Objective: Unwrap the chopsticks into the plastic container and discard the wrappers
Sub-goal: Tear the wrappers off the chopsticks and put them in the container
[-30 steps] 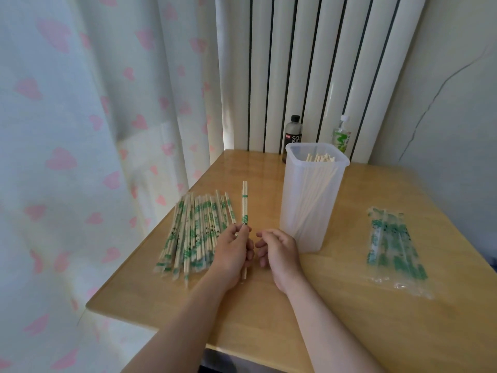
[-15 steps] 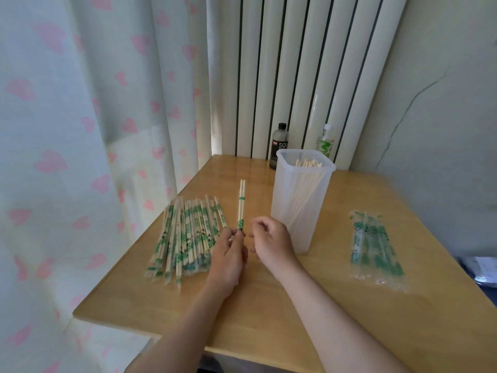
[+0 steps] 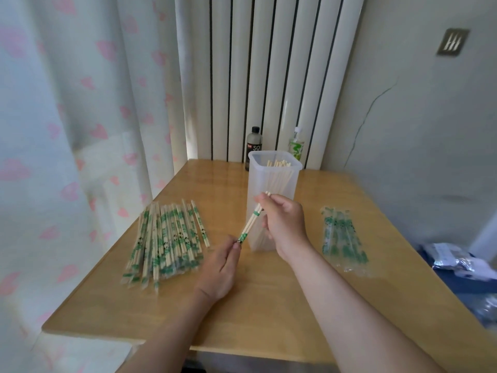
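A wrapped pair of chopsticks (image 3: 251, 221) slants up to the right in front of the plastic container (image 3: 274, 181). My left hand (image 3: 219, 267) pinches the wrapper's lower end. My right hand (image 3: 285, 223) grips the upper end, where bare wood tips stick out past its fingers. The tall translucent container stands mid-table and holds several bare chopsticks. A pile of wrapped chopsticks (image 3: 166, 238) lies left of my hands. Empty wrappers (image 3: 343, 239) lie flat to the right of the container.
A dark bottle (image 3: 254, 144) and a green-labelled bottle (image 3: 296, 145) stand behind the container by the radiator. A curtain hangs along the wooden table's (image 3: 269, 313) left edge. Bags (image 3: 457, 261) lie on the floor beyond its right edge.
My right hand has risen from beside the left hand and taken the pair's upper end. The pair has tilted from upright to slanting right, in front of the container.
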